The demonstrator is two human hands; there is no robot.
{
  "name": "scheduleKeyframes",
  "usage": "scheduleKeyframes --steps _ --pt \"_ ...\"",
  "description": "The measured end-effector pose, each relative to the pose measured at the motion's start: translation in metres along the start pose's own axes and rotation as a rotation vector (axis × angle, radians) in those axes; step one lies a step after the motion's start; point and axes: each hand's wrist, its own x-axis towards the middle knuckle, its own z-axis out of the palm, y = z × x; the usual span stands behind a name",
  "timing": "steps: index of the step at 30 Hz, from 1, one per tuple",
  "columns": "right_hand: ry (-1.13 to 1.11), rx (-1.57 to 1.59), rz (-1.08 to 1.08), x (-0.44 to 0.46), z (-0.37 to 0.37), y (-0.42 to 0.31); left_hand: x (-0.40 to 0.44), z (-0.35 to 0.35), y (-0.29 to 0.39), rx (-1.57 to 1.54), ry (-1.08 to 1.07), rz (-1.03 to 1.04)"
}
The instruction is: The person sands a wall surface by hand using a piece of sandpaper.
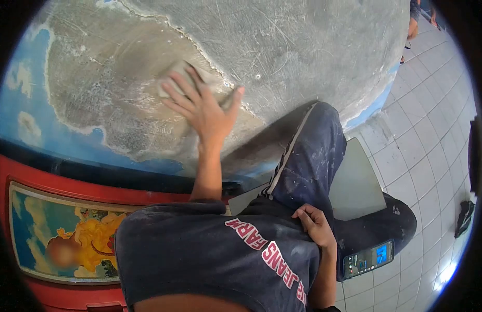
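Observation:
My left hand (204, 106) lies with outstretched fingers on a pale, flat piece of sandpaper (170, 73), pressing it against a worn grey patch of the curved painted surface (282, 47). Motion blurs the fingers and the sheet slightly. A cracked paint edge runs beside the thumb. My right hand (314, 224) rests on my lap against the dark trousers (308, 166), its fingers curled in and nothing visible in them.
A phone (368, 258) with a lit screen lies by my right leg. At left stands a red frame (69, 188) around a picture (69, 234). Below my bent knee is a greenish-grey panel (358, 182). Grey floor tiles (413, 130) spread rightward; another person's hand (412, 28) shows at top right.

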Motion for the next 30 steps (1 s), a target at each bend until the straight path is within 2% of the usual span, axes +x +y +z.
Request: scheduleKeyframes --steps 3,4,7,11,13,17,20,22,23,26,28,30 --pt "0.01 -0.004 -0.036 -0.001 0.0 0.005 -0.022 0.001 0.008 -0.071 -0.182 -0.026" --pt "0.014 -0.004 -0.033 -0.002 -0.001 0.005 -0.014 -0.005 0.008 -0.075 -0.185 -0.026" --pt "-0.012 0.026 0.006 -0.004 -0.001 0.004 0.018 -0.025 -0.007 -0.098 -0.001 -0.089" --pt "-0.019 -0.006 -0.037 0.001 -0.001 0.007 0.03 -0.022 -0.005 -0.021 0.066 -0.122" --pt "-0.02 -0.026 -0.059 0.002 -0.002 0.006 0.011 -0.009 0.01 0.006 -0.056 -0.014" --pt "-0.019 0.008 -0.007 0.0 -0.002 0.004 -0.009 0.001 0.016 -0.07 -0.115 -0.011" --pt "-0.011 0.026 0.004 -0.002 -0.002 0.005 0.026 -0.024 -0.007 -0.05 -0.042 -0.06" --pt "-0.005 0.036 0.004 0.0 -0.001 0.004 0.045 -0.031 -0.022 -0.025 0.132 -0.158" --pt "-0.009 0.025 -0.006 0.001 -0.001 0.004 0.046 -0.03 -0.022 -0.023 0.138 -0.157" --pt "-0.004 0.012 -0.016 0.003 -0.001 0.005 0.029 -0.01 -0.006 0.032 0.088 -0.146" --pt "-0.003 0.006 -0.011 0.002 -0.002 0.005 -0.003 0.008 0.012 -0.037 -0.021 0.019" --pt "-0.011 0.027 -0.006 0.001 -0.002 0.007 -0.021 0.009 0.008 0.004 -0.061 0.058"
